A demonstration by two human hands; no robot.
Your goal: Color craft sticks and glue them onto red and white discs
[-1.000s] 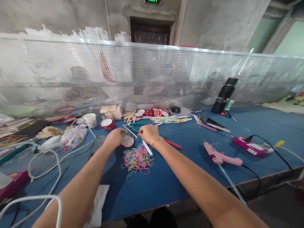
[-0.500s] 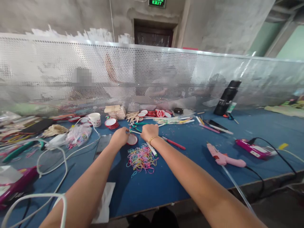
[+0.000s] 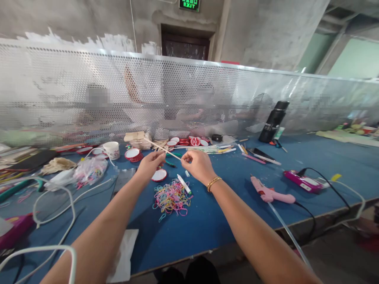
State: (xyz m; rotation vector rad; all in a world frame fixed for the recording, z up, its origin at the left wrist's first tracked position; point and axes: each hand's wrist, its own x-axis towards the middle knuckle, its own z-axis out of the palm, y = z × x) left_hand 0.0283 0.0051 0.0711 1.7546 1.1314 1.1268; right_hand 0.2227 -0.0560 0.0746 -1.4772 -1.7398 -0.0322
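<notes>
My right hand [image 3: 199,167], a gold chain bracelet at its wrist, pinches one end of a thin wooden stick [image 3: 166,150]. The stick slants up and left, past the fingertips of my left hand [image 3: 151,169]. That hand's fingers are pressed together; whatever lies between them is too small to make out. Just below it sits a round red-rimmed lid [image 3: 159,175] with a white inside. Closer to me lies a heap of colourful small loops [image 3: 170,199], with an uncapped white marker [image 3: 184,184] across its upper edge. The marker's small cap [image 3: 187,173] lies near my right hand.
Red-rimmed lids [image 3: 134,154], a paper cup [image 3: 111,150] and wooden sticks line the back, below a perforated metal screen [image 3: 142,90]. On the right are a pink glue gun [image 3: 271,194], a purple device [image 3: 304,181] and a black bottle [image 3: 272,122]. White cable [image 3: 72,197] loops at left.
My right hand has shifted right and turned, and the stick now shows at length, raised between the hands. The marker and its cap have come into fuller view. The camera has swung slightly right.
</notes>
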